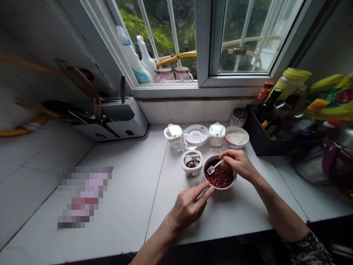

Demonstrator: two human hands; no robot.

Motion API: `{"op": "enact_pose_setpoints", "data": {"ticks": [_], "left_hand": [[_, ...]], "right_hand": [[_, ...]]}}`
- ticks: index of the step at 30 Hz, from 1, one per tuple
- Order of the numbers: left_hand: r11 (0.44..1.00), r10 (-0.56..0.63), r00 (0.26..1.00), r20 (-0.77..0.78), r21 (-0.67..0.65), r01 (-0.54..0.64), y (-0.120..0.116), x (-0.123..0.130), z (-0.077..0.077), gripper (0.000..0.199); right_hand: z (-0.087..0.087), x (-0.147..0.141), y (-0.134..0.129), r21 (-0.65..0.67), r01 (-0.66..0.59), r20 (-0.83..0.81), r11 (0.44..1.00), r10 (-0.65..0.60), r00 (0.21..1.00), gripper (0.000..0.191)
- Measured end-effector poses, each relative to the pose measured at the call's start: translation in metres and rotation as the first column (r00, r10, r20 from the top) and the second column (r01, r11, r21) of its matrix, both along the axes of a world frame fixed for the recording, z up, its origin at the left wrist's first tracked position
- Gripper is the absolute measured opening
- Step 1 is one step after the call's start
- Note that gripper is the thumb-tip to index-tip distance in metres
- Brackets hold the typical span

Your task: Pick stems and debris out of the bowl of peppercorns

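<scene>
Two bare forearms reach in from the bottom edge over a white tiled kitchen counter (132, 184), the hands apart with a round bowl between them. The right hand (239, 164) pinches the handle of a small white plastic scoop (214, 166), its bowl resting on a heap of dried red Sichuan peppercorns (220, 176). They fill a white bowl with a pink rim (220, 188). The left hand (189, 208) is not gripping anything, its fingers (205, 191) extended toward the bowl's near rim, at or just beside it.

Just beyond the left hand's fingertips, beside the bowl, stands a small square white jar with its top open (192, 169), with a few peppercorns in the bottom. Farther ahead of the hands is a row of two lidded white jars (216, 134), a clear glass container (191, 141), a white dish (196, 134) and a bowl of white powder (236, 137).

Ahead and to the right of the right hand, a dark tray holds sauce bottles (256, 136). Far to the left of the left hand is a grey knife block (129, 117), and a pixelated, unreadable item lies on the counter (84, 197). Beyond everything is a window (202, 44).
</scene>
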State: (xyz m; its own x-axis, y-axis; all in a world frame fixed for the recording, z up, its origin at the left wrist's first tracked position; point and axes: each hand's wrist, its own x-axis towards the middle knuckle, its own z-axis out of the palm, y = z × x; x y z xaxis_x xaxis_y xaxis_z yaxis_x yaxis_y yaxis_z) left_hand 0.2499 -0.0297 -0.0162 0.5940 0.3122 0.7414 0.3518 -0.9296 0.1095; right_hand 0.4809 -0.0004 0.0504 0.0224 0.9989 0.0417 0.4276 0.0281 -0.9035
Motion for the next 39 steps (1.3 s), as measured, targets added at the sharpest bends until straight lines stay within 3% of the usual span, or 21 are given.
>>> {"op": "enact_pose_setpoints", "data": {"ticks": [7,14,18,21,23,25,27,29,31,34,36,39], "left_hand": [[1.0,-0.005,1.0,0.003,-0.002,0.005,0.0,0.0,-0.003,0.032],[1.0,0.004,1.0,0.002,0.006,-0.004,0.0,0.0,-0.003,0.032],[1.0,0.016,1.0,0.004,0.018,-0.016,0.0,0.0,-0.001,0.033],[0.999,0.02,1.0,0.005,0.031,-0.02,0.0,0.001,0.0,0.032],[0.999,0.021,1.0,0.005,0.037,-0.021,0.0,0.001,0.001,0.031],[0.999,0.021,1.0,0.008,0.039,-0.021,0.0,0.001,0.0,0.032],[0.999,0.024,1.0,0.009,0.04,-0.024,0.0,0.001,0.0,0.033],[0.999,0.026,1.0,0.005,0.038,-0.026,0.0,0.001,-0.001,0.033],[0.999,0.024,1.0,0.0,0.032,-0.024,0.0,0.001,-0.001,0.033],[1.0,0.012,1.0,0.006,0.02,-0.012,0.0,0.0,-0.002,0.032],[1.0,0.004,1.0,0.008,0.007,-0.004,-0.001,0.0,-0.002,0.032],[1.0,0.003,1.0,-0.003,-0.003,-0.003,-0.001,-0.001,-0.002,0.032]], "right_hand": [[0.003,0.0,0.001,-0.001,0.05,-0.037,0.999,-0.05,0.998,0.016],[0.008,-0.001,0.004,-0.094,0.072,-0.298,0.993,-0.097,0.95,0.023],[0.006,-0.013,0.0,0.006,0.074,-0.347,0.997,-0.067,0.936,0.026],[0.0,-0.027,-0.006,0.18,0.078,-0.206,0.981,-0.04,0.978,0.023],[-0.005,-0.034,-0.009,0.384,0.005,-0.019,0.923,0.003,1.0,0.021],[-0.007,-0.036,-0.011,0.552,-0.163,0.211,0.818,0.052,0.976,0.025],[-0.007,-0.034,-0.012,0.625,-0.319,0.388,0.712,0.071,0.919,0.029],[-0.005,-0.028,-0.012,0.658,-0.361,0.44,0.661,0.051,0.896,0.031],[-0.001,-0.02,-0.012,0.67,-0.278,0.383,0.689,0.001,0.924,0.027],[0.006,-0.006,-0.009,0.574,-0.112,0.287,0.811,-0.071,0.955,0.02],[0.008,0.002,-0.006,0.467,-0.093,0.312,0.879,-0.065,0.948,0.019],[0.006,0.008,-0.003,0.345,-0.108,0.399,0.932,-0.042,0.916,0.02]]}}
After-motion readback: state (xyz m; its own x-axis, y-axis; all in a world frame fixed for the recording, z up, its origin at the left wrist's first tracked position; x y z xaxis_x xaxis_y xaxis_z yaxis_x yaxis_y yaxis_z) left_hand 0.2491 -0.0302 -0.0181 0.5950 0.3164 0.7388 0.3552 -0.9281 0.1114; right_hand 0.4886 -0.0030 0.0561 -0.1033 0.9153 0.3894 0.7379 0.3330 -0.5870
